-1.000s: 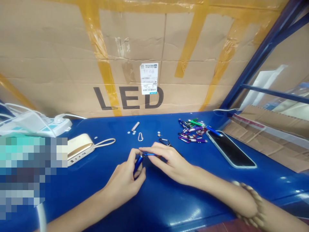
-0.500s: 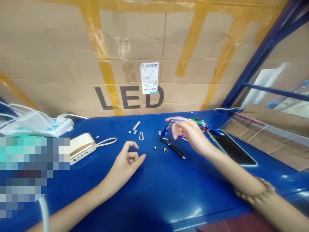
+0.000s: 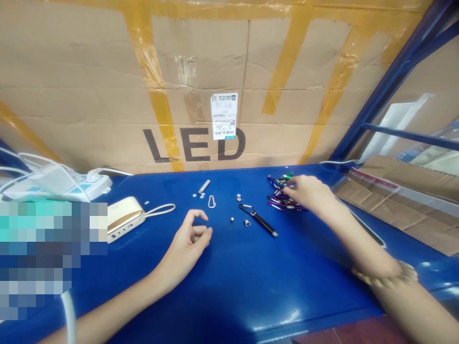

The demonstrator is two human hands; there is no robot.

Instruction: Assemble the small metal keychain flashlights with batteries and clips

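My left hand [image 3: 188, 241] rests on the blue table [image 3: 251, 282], its fingers curled in a loose pinch with nothing in them. My right hand [image 3: 307, 191] reaches to the far right and lies on a pile of coloured keychain lights [image 3: 278, 198], its fingertips bent down and closed on one of them. Between my hands lie a black keychain light with a clip [image 3: 258, 220], a silver carabiner [image 3: 211, 201], a short silver tube [image 3: 203, 186] and several small button cells [image 3: 238, 197]. A bead bracelet [image 3: 387, 277] is on my right wrist.
A big cardboard box marked LED [image 3: 215, 95] closes off the back of the table. A white-and-gold power bank [image 3: 124, 217] and a power strip [image 3: 57, 186] are at the left. A phone [image 3: 371, 231] lies partly under my right forearm. A blue rack post [image 3: 387, 81] stands at the right.
My right hand took the blue keychain light from my left hand and carried it right to the pile. My left hand stayed put, curled and now without the light.
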